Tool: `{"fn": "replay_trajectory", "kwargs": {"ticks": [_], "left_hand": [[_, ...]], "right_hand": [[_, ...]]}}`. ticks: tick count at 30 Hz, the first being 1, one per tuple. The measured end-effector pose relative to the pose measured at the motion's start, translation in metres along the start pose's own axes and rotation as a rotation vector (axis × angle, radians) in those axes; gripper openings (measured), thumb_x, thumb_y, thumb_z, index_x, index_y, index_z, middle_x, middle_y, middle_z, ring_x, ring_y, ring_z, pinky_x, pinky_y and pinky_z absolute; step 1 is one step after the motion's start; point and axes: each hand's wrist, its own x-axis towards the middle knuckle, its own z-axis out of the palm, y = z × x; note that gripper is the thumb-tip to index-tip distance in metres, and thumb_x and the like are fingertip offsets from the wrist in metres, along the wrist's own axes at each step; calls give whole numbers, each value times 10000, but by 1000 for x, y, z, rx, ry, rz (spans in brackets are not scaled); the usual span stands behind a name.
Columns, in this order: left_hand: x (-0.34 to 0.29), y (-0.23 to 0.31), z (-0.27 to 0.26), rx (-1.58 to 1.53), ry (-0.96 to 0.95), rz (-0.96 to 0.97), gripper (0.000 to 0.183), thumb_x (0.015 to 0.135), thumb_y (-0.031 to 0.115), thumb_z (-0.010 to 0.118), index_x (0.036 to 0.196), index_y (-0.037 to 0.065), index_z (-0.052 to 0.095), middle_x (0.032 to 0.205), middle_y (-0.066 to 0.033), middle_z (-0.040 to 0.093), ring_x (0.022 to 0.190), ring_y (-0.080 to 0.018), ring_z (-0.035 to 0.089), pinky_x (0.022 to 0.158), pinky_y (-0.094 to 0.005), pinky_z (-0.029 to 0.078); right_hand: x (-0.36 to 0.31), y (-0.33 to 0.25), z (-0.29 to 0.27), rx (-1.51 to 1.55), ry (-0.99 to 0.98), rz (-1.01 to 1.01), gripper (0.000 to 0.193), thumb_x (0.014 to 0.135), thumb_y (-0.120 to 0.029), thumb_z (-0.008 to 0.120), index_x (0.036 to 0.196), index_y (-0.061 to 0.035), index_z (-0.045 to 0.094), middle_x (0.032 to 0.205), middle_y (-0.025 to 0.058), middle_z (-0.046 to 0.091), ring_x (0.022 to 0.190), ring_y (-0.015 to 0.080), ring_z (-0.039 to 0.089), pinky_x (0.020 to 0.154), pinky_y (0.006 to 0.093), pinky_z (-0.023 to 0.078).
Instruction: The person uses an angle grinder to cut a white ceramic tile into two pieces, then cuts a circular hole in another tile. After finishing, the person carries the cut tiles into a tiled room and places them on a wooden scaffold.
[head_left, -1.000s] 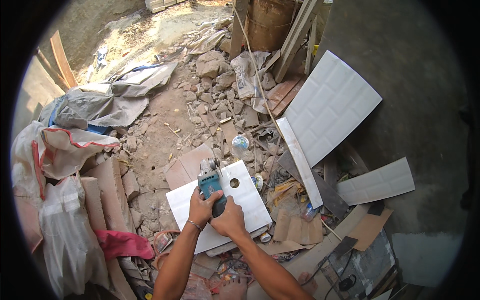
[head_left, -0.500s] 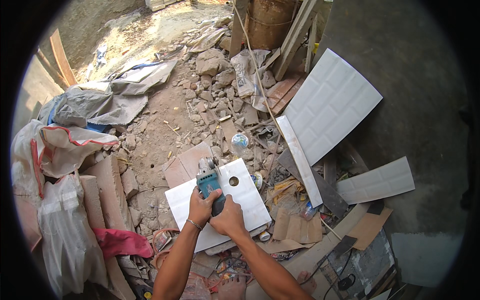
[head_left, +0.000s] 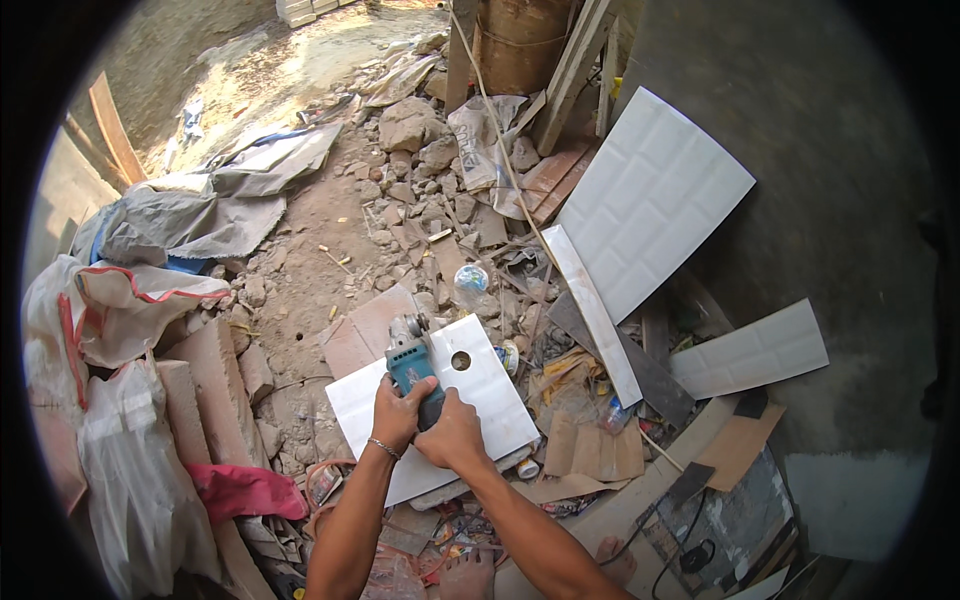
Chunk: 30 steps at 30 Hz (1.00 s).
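Note:
A teal angle grinder (head_left: 409, 369) with a grey metal head is gripped in both my hands. Wrapped around its left side is my left hand (head_left: 397, 412), with a bracelet at the wrist. Closed around the black rear handle is my right hand (head_left: 452, 434). Beneath the grinder lies a white tile (head_left: 507, 412) with a round hole cut through it, right of the tool. The grinder's head points away from me, near the tile's far edge. Whether the disc touches the tile I cannot tell. My bare feet (head_left: 466, 577) show below the tile, partly hidden.
Broken stones (head_left: 409, 125) and rubble cover the ground ahead. Large white brick-patterned panels (head_left: 655, 200) lean at the right, with a smaller white piece (head_left: 750, 350) nearby. Sacks (head_left: 140, 450) and slabs (head_left: 215, 385) lie at the left. A black cable (head_left: 697, 557) runs at the lower right.
The whole view has shifted slightly, so the scene sits a little further left. Both hands keep hold of the grinder, at nearly the same place over the tile.

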Motion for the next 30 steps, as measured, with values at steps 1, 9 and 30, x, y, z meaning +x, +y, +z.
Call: {"fn": "replay_trajectory", "kwargs": {"ticks": [1, 9, 30], "left_hand": [[0, 0, 0, 9, 3, -3, 489, 881, 182, 813, 1222, -32, 535, 1020, -131, 701, 844, -186, 693, 745, -316, 598], [6, -9, -3, -32, -12, -12, 417, 920, 139, 755, 1224, -46, 538, 1025, -152, 719, 877, -224, 717, 801, -335, 610], [9, -10, -3, -44, -14, -23, 377, 921, 136, 751, 1192, -42, 558, 1008, -137, 715, 849, -211, 712, 774, -325, 606]], "right_hand": [[0, 0, 0, 0, -8, 6, 623, 672, -166, 805, 1169, 71, 514, 1038, 333, 690, 1006, 503, 682, 909, 514, 561], [-1, -1, -3, 13, -17, -6, 630, 682, -133, 779, 1208, 81, 506, 1043, 334, 690, 1017, 501, 681, 927, 510, 558], [1, 0, -1, 5, 6, -19, 596, 673, -119, 781, 1166, 89, 518, 1035, 347, 687, 1002, 506, 683, 915, 509, 562]]}}
